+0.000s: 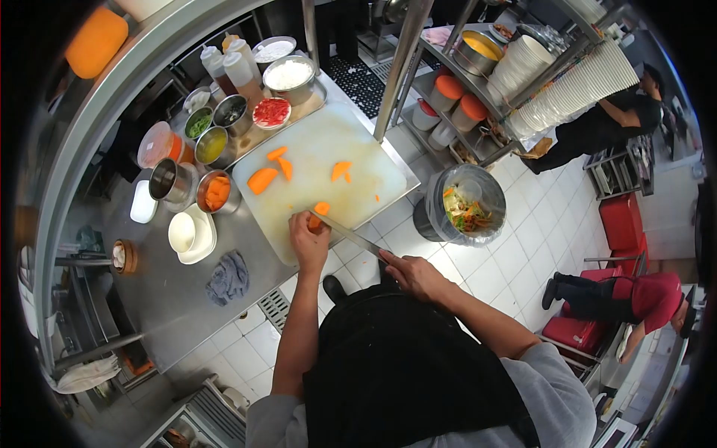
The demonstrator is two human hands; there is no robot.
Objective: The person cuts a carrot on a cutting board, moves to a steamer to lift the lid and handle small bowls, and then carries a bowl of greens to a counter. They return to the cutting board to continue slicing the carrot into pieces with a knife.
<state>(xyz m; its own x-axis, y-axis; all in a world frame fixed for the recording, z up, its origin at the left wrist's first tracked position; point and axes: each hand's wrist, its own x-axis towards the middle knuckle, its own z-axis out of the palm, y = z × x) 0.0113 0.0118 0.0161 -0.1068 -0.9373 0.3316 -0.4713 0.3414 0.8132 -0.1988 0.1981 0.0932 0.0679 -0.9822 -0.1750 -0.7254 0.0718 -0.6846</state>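
My left hand (308, 240) has its fingers closed on a carrot piece (321, 208) near the front edge of the white cutting board (299, 134). My right hand (415, 276) grips a knife (351, 234) by its handle, and the blade reaches left across to the carrot at my left fingertips. Farther back on the board lie a large carrot chunk (261, 181), some slimmer carrot pieces (285, 167) and another cut carrot piece (341, 171). To the left of the board, a metal pot (217, 193) holds more cut carrot.
Left of the board stand metal containers, a white bowl (181, 232) and a crumpled blue cloth (227, 278). Squeeze bottles (239, 69) and a bowl of white powder (290, 77) are behind. A lined bin (466, 205) with scraps stands right. Two people are farther right.
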